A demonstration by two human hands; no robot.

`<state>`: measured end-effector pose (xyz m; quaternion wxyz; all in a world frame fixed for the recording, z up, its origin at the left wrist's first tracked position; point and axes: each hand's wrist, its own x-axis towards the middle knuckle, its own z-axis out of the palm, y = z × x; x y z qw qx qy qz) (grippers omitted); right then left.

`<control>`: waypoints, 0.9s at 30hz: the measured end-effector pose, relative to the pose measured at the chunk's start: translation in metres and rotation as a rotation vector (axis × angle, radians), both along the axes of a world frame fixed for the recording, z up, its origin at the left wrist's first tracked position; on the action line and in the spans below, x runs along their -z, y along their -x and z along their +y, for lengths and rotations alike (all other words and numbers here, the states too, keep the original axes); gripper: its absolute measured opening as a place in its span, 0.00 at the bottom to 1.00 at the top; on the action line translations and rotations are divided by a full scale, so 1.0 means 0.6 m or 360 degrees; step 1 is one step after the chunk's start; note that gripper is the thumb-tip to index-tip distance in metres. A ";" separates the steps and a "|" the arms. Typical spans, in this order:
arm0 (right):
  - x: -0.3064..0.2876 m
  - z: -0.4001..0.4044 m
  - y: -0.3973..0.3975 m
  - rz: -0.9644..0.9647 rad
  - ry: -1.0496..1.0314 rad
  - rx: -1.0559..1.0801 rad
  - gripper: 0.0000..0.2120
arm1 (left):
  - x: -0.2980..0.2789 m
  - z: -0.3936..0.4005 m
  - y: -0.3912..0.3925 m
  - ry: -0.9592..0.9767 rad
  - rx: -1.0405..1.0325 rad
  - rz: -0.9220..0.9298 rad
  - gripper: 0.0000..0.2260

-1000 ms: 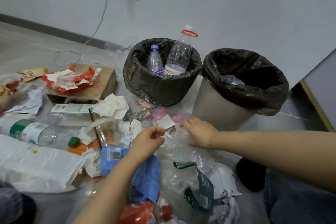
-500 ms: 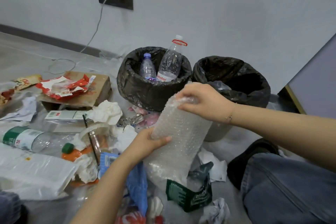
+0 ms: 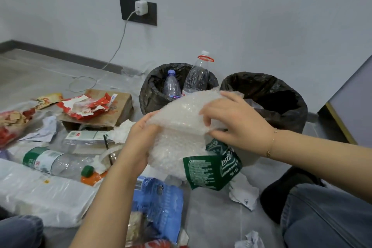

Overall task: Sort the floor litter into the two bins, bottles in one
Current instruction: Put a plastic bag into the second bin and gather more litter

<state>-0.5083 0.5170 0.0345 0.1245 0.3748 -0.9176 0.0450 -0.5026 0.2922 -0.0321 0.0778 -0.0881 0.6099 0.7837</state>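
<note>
Right bin (image 3: 281, 94) gapes open, seemingly near-empty; two upright bottles (image 3: 196, 75) crowd the left bin (image 3: 150, 96); litter clutters the near-left floor (image 3: 213, 217).

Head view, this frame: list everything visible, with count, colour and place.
Bubble wrap sheet: one, clear, held up by both hands.
Bins with black liners: two; left holds bottles, right.
Clear plastic bottles in bin: two.
Green-capped clear bottle: one, lying on floor, left.
Green label wrapper: one, hanging below wrap.
Cardboard box: one, brown, left of bins.
White charger: one, wall socket.
Left hand, right hand: both gripping wrap.
</note>
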 end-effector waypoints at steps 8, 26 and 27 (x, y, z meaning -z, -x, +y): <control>0.001 -0.018 -0.004 -0.0207 0.0249 0.0169 0.14 | 0.027 0.013 -0.009 0.0421 0.0115 -0.0435 0.15; 0.027 -0.098 0.023 -0.0738 0.0193 -0.0034 0.19 | 0.053 -0.066 -0.007 -0.0027 -0.0210 -0.0034 0.16; 0.020 -0.091 0.035 -0.0565 0.0250 -0.0071 0.18 | 0.051 -0.072 -0.009 0.0118 -0.0149 0.0027 0.15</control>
